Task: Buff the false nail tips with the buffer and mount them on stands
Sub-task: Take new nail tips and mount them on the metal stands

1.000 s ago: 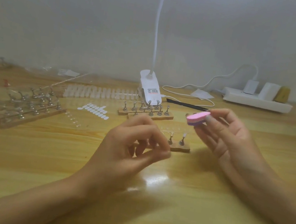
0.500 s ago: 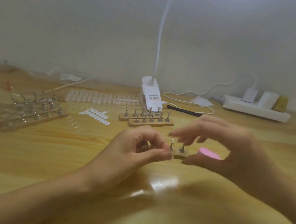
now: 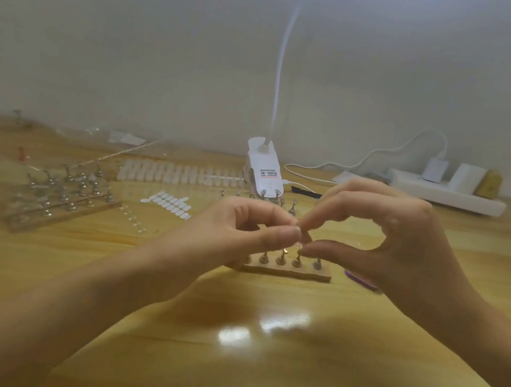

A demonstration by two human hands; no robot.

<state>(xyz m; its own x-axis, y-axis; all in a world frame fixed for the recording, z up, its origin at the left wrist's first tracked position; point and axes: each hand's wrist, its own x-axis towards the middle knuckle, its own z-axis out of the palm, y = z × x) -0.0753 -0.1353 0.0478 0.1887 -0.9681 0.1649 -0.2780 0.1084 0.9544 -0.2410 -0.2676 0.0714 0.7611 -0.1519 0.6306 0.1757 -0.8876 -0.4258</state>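
A plain pale wall [image 3: 172, 31] rises behind the white clip lamp [image 3: 263, 168], which stands on a glossy wooden table [image 3: 252, 385]. Right of the lamp lies a white power strip [image 3: 445, 198].

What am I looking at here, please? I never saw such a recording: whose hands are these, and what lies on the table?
No machine is here. A camera worn on a person's head looks forward and down at that person's own two hands. On the wooden table, a wooden stand with small metal pegs lies just beneath the hands; more stands are at the left. Farther back lie rows of false nail tips, a white clip lamp and a power strip. The pink buffer lies on the table, partly hidden behind the right hand. The left hand pinches something tiny, probably a nail tip, though it is too small to be sure; the right hand's fingers meet it there.
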